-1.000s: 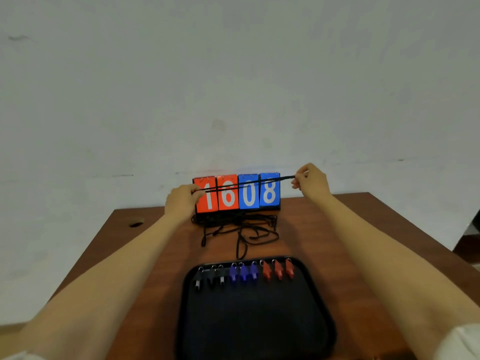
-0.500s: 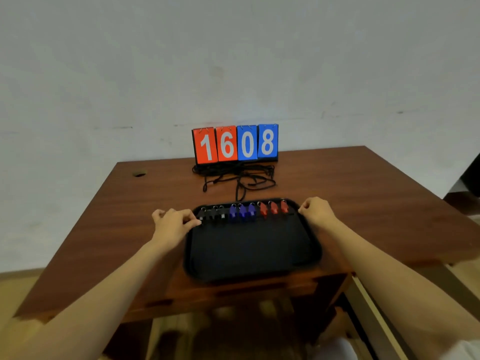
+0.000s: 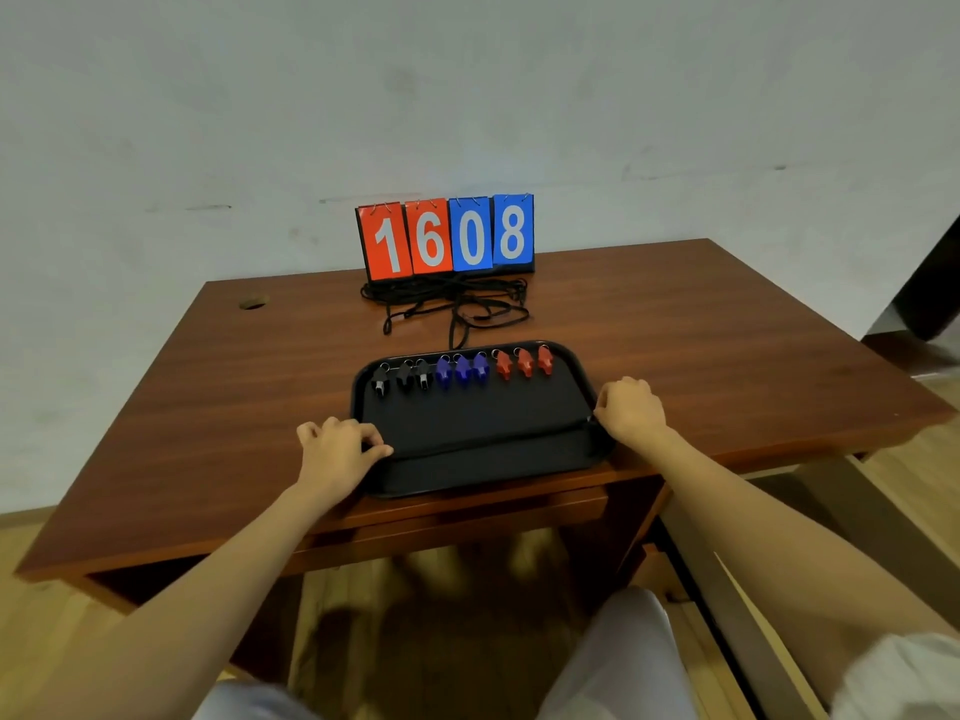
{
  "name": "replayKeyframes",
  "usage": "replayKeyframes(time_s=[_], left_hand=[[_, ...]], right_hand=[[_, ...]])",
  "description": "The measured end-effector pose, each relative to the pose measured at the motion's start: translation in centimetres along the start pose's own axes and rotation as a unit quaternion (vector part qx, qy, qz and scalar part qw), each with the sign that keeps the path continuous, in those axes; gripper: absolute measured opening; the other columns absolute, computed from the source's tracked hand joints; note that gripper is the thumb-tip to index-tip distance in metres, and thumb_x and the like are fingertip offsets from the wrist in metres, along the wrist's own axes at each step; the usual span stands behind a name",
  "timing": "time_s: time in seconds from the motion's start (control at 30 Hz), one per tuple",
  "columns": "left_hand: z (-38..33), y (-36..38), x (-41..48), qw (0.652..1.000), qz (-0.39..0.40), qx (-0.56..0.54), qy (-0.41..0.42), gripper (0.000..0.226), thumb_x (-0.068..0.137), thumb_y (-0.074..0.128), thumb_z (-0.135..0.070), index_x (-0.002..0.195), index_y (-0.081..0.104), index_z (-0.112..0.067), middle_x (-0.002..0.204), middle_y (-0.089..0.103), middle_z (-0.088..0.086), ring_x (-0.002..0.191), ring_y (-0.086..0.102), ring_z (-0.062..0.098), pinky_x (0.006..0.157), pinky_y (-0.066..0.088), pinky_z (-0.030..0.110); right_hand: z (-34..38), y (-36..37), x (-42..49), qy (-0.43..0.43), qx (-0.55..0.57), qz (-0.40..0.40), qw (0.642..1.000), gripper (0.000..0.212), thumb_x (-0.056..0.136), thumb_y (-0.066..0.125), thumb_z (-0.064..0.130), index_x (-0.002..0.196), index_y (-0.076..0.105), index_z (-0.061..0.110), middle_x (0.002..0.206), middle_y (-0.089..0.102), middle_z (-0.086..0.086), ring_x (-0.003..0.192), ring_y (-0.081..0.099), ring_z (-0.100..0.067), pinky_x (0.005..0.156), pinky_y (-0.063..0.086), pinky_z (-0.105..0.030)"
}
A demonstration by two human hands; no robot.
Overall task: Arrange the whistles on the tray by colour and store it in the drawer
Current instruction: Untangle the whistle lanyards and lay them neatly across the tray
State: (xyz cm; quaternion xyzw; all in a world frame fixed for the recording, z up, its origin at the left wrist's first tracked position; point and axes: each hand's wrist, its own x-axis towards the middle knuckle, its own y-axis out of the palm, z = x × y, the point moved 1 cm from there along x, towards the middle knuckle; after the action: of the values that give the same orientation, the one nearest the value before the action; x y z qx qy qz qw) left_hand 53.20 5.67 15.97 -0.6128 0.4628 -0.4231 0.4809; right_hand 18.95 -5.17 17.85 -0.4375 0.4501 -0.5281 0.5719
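Observation:
A black tray (image 3: 483, 433) lies on the wooden desk near its front edge. Along the tray's far side stands a row of whistles: three black whistles (image 3: 402, 377) at the left, three blue whistles (image 3: 462, 370) in the middle, three red whistles (image 3: 524, 362) at the right. My left hand (image 3: 337, 449) grips the tray's left rim, fingers curled over it. My right hand (image 3: 631, 407) grips the right rim. The drawer front (image 3: 467, 517) under the desk edge below the tray looks closed.
A flip scoreboard (image 3: 445, 236) reading 1608 stands at the desk's back edge against the wall. A tangle of black lanyards (image 3: 452, 301) lies between it and the tray. A cable hole (image 3: 253, 304) is at the back left. My knees are below the desk.
My hands let go of a black lanyard near the scoreboard, came back to the tray and slid along its sides toward me. The view tilted down.

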Motion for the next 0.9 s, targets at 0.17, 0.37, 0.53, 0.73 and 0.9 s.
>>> replayKeyframes(time_s=[0.17, 0.37, 0.53, 0.73, 0.9], left_hand=[[-0.5, 0.7, -0.2, 1.0, -0.009, -0.007, -0.004, 0.015, 0.089, 0.057, -0.044, 0.09, 0.066, -0.032, 0.113, 0.057, -0.007, 0.121, 0.039, 0.022, 0.093, 0.019, 0.04], [-0.9, 0.8, -0.5, 0.999, -0.017, -0.015, 0.034, 0.021, 0.091, 0.054, -0.045, 0.104, 0.066, -0.034, 0.12, 0.056, -0.009, 0.125, 0.038, 0.017, 0.098, 0.017, 0.041], [-1.3, 1.3, -0.4, 1.0, -0.005, -0.015, 0.012, 0.018, 0.095, 0.051, -0.035, 0.105, 0.065, -0.031, 0.12, 0.059, -0.007, 0.121, 0.042, 0.019, 0.094, 0.02, 0.04], [-2.1, 1.3, 0.2, 1.0, 0.016, -0.01, 0.013, 0.024, 0.094, 0.051, -0.026, 0.116, 0.058, -0.03, 0.125, 0.054, -0.005, 0.124, 0.039, 0.019, 0.098, 0.02, 0.04], [-5.5, 0.8, 2.3, 0.996, -0.007, -0.067, 0.056, 0.028, 0.09, 0.053, -0.027, 0.117, 0.057, -0.03, 0.128, 0.05, -0.007, 0.125, 0.038, 0.016, 0.099, 0.018, 0.037]], right_hand=[[-0.1, 0.3, -0.2, -0.038, -0.029, -0.026, 0.999, 0.023, 0.091, 0.053, 0.016, 0.113, 0.061, 0.014, 0.123, 0.049, -0.011, 0.123, 0.037, -0.032, 0.099, 0.036, -0.043], [0.6, 0.8, -0.6, -0.117, -0.005, -0.003, 0.993, 0.027, 0.093, 0.049, 0.017, 0.117, 0.062, 0.02, 0.127, 0.052, -0.005, 0.127, 0.035, -0.027, 0.103, 0.031, -0.04], [0.1, 1.6, -0.9, -0.134, -0.022, 0.027, 0.99, 0.025, 0.095, 0.048, 0.017, 0.117, 0.06, 0.018, 0.125, 0.056, -0.006, 0.124, 0.039, -0.027, 0.104, 0.031, -0.041], [0.8, 1.6, -0.8, -0.132, -0.058, 0.029, 0.989, 0.027, 0.092, 0.05, 0.018, 0.117, 0.058, 0.017, 0.125, 0.054, -0.007, 0.126, 0.038, -0.029, 0.112, 0.021, -0.05], [3.6, 0.2, 0.7, -0.183, -0.004, 0.007, 0.983, 0.031, 0.091, 0.052, 0.025, 0.121, 0.057, 0.018, 0.126, 0.055, -0.006, 0.125, 0.042, -0.028, 0.109, 0.031, -0.045]])
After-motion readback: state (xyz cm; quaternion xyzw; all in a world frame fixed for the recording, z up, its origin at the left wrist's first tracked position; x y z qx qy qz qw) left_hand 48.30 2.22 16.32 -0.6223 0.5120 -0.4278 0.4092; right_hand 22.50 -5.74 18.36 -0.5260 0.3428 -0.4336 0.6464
